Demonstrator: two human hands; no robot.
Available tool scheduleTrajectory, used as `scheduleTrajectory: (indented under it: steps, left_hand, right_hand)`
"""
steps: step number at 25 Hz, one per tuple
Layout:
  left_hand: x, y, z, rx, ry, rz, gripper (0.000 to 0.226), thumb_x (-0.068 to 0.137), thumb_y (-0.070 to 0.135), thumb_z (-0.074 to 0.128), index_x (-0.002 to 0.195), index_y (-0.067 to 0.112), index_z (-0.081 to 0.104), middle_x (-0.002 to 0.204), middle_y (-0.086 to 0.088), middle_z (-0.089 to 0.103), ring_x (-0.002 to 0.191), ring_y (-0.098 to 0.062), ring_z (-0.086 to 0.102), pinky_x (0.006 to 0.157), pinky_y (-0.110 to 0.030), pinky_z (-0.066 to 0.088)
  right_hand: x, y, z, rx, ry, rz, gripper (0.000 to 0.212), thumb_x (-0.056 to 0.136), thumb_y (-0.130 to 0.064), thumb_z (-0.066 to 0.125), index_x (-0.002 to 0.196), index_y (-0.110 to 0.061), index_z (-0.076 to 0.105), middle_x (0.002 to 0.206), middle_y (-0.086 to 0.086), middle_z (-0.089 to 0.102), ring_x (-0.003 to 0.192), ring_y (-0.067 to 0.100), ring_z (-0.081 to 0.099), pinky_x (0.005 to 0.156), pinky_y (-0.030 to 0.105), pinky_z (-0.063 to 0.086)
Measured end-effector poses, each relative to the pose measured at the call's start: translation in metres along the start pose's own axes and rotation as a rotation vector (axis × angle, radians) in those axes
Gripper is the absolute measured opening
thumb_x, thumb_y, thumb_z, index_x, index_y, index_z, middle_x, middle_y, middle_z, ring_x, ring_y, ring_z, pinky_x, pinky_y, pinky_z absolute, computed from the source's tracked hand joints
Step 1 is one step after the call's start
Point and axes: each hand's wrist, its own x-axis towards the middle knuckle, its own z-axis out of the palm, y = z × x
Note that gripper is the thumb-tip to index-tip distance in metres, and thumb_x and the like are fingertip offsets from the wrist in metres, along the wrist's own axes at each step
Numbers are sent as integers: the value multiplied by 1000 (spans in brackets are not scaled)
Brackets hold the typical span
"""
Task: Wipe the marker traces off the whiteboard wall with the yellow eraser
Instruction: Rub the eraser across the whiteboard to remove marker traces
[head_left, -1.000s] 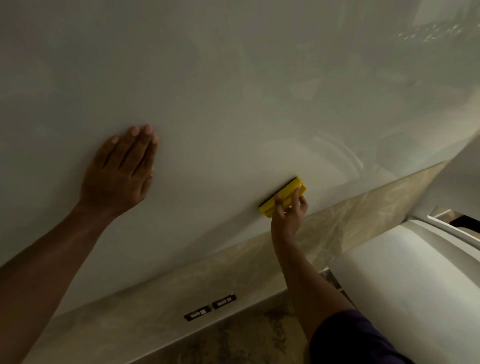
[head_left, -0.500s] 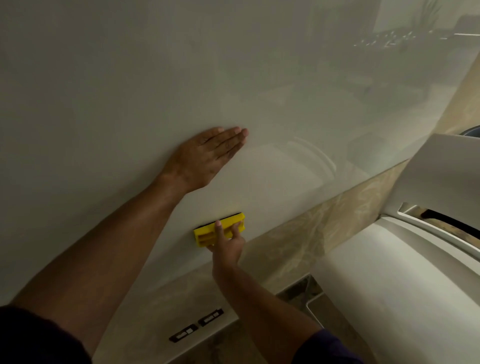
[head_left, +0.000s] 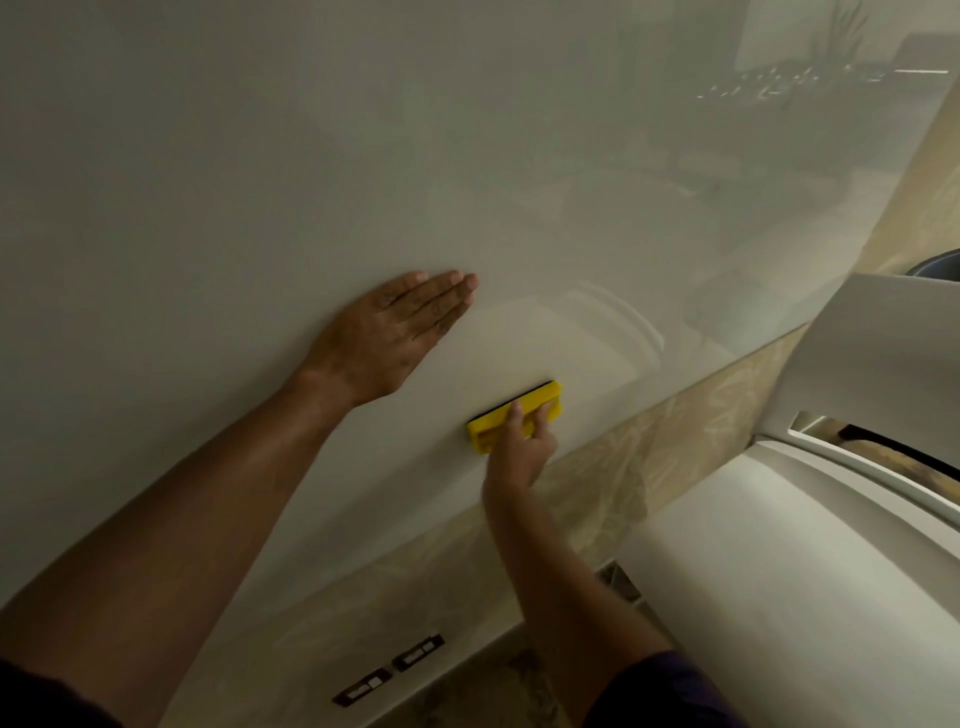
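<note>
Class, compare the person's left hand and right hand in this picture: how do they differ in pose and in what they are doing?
The left hand lies flat on the glossy whiteboard wall with fingers straight and together; the right hand curls its fingers around the yellow rectangular eraser. The left hand holds nothing; the right hand holds the eraser against the wall. The left hand sits higher, the right hand lower, near the wall's bottom edge. Both arms are bare and reach towards the wall.

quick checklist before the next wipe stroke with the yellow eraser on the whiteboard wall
1. Grip: right hand has fingers curled over the yellow eraser: ok.
2. Contact: eraser's dark pad edge lies against the whiteboard wall: ok.
3. Brace: left hand flat on the wall, fingers straight, apart from the eraser: ok.
4. Marker traces left near the eraser: cannot tell, glare and reflections.
5. Room below: the board's lower edge at the marble band is close, so wipe sideways or upward: ok.
</note>
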Motion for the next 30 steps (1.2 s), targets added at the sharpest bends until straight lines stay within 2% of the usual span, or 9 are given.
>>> scheduleTrajectory:
  steps: [5, 8, 13, 16, 20, 22, 25, 28, 30]
  left_hand:
    - [9, 5, 4, 40, -45, 7, 63, 101, 13, 36, 162, 1, 30, 171, -16, 25, 158, -28, 28, 128, -39, 29]
    - [14, 6, 4, 21, -62, 28, 65, 98, 12, 37, 162, 1, 30, 171, -17, 24, 158, -27, 27, 128, -38, 26]
    - [34, 4, 3, -29, -52, 106, 64, 96, 10, 42, 160, 5, 36, 169, -13, 29, 156, -23, 32, 128, -36, 31]
    - [54, 9, 5, -32, -92, 152, 63, 101, 11, 37, 164, 8, 28, 171, -10, 21, 158, -21, 24, 130, -36, 25]
    - [81, 17, 8, -73, -164, 161, 65, 104, 10, 25, 167, 9, 10, 174, -7, 4, 161, -20, 9, 130, -36, 6]
    - [92, 20, 10, -113, -188, 143, 66, 103, 8, 21, 167, 8, 4, 174, -7, -3, 162, -20, 3, 130, -36, 0]
    - [107, 25, 14, -181, -293, 125, 66, 104, 5, 14, 166, 7, -10, 172, -7, -19, 161, -22, -11, 129, -36, -12]
    - [113, 26, 18, -217, -308, 119, 65, 104, 5, 12, 165, 7, -13, 172, -7, -21, 161, -24, -13, 128, -36, -14]
    - [112, 26, 18, -204, -309, 117, 65, 105, 5, 11, 165, 7, -13, 172, -7, -20, 161, -23, -13, 130, -36, -11]
  right_hand:
    - [-89, 50, 9, 0, -284, 119, 57, 90, -41, 78, 141, -23, 58, 124, 4, 46, 101, 18, 62, 97, 50, 57]
    - [-56, 13, 5, -7, -225, -67, 55, 91, -35, 79, 142, -24, 59, 118, 3, 47, 90, 13, 56, 96, 49, 56]
    - [27, -45, -13, -104, -151, -295, 52, 93, -38, 75, 142, -28, 60, 119, 2, 47, 103, 29, 61, 98, 50, 54]
    - [84, -72, -25, 1, -66, -217, 57, 92, -41, 75, 144, -27, 57, 118, -4, 48, 109, 16, 57, 105, 52, 51]
    - [113, -72, -32, 170, -20, -109, 56, 95, -36, 73, 147, -25, 55, 129, 2, 55, 127, 22, 58, 111, 53, 48]
    - [92, -50, -27, 156, 13, -71, 54, 96, -34, 72, 147, -24, 55, 127, 0, 54, 120, 17, 59, 111, 45, 48]
    - [34, 5, -23, -23, -61, -59, 50, 98, -34, 69, 145, -23, 57, 129, 7, 50, 107, 16, 58, 95, 27, 46]
    - [-16, 43, -17, -93, -220, -13, 49, 96, -31, 73, 142, -19, 61, 126, 11, 48, 102, 24, 63, 94, 42, 57]
    - [-15, 35, -12, -27, -193, 36, 49, 94, -32, 75, 139, -18, 63, 125, 9, 48, 104, 24, 64, 96, 45, 57]
